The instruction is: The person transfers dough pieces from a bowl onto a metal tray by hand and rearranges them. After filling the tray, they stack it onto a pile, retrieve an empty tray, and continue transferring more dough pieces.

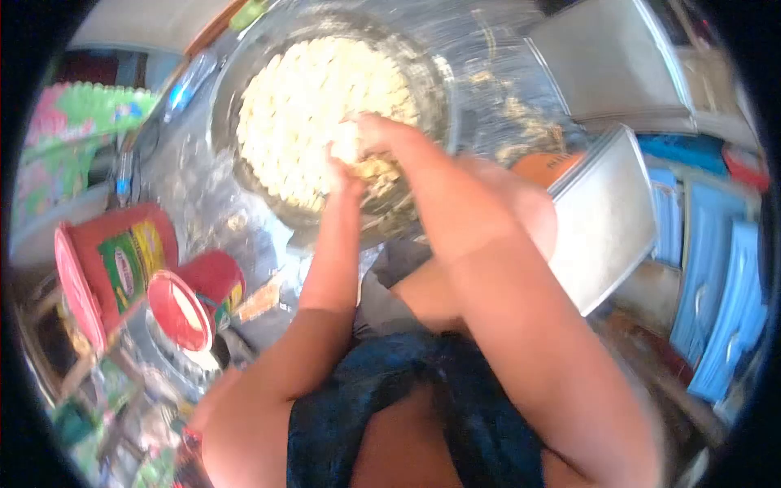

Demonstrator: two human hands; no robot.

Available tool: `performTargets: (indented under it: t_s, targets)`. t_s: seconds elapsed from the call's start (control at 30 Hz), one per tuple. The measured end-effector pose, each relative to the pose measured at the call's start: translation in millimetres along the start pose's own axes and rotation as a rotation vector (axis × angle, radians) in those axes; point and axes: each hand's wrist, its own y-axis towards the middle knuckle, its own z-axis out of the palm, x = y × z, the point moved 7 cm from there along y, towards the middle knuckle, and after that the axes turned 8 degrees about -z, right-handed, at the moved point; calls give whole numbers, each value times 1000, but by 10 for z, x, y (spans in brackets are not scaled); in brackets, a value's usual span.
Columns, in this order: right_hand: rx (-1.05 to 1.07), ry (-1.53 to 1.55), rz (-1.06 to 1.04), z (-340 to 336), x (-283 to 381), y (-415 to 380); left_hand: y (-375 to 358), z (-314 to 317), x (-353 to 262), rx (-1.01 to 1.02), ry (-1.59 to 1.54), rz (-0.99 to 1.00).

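Both hands are sunk into the same spot near the six o'clock side of a big round bowl (244, 73). The left hand (346, 167) comes up from the seven o'clock direction along a straight forearm, its fingers bunched narrow and pressed into a pale, lumpy dough (317, 106); whether it pinches a lump or only pushes at it I cannot tell, since the blur swallows the fingertips. The right hand (386, 138) arrives from five o'clock and lies touching the left, curled over and cupped on the dough, a small darker clump just beneath it; how tightly it grips is also too smeared to say. The dough fills most of the bowl, spread from the hands up toward twelve o'clock, cream-white and crumbly on top. The bowl stands on a shiny, cluttered table (203, 203). At three o'clock of the hands lies a flat metal tray (606, 220), tilted in the view, with a second tray (618, 65) beyond it at about one o'clock. An orange thing (541, 167) peeps out between the right forearm and the nearer tray. At eight o'clock, well apart from the bowl, a large red tub (114, 260) lies on its side, and just beside it a smaller red tub (199, 297) shows its open mouth. Blue cloth or panels (716, 293) fill the far four o'clock edge.
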Motion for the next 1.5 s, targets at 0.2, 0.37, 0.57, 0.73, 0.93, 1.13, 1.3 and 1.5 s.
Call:
performTargets:
  t_s: [0.2,0.37,0.57,0.73,0.93,1.13,1.3,1.5]
  targets:
    - [-238,-320,-106,-376,1470,-662,-864,720,-670,285,58,272]
    - [-646,-388,-231,-677,2245,-1999,-2052,1558,-447,473,222,401]
    - [-1150,-449,-298,-952,2063,-4113,-2757,2263,1014,731,368,128]
    - [-1411,-239,-34,-853,1108,-5251,-2816,2445,2392,978,840,-58]
    - [-1240,-480,619,-429,-435,-5467,-2146,2455,3032,870,2236,908]
    - [-1231,-472,560,-511,-429,-5549,-1725,2529,3072,1052,2464,683]
    - [-1381,-516,409,-1082,-321,-5608,-1872,2665,3136,1194,2415,696]
    - [-1109,-334,553,-1630,-819,-5272,-1522,2845,3359,1152,2208,452]
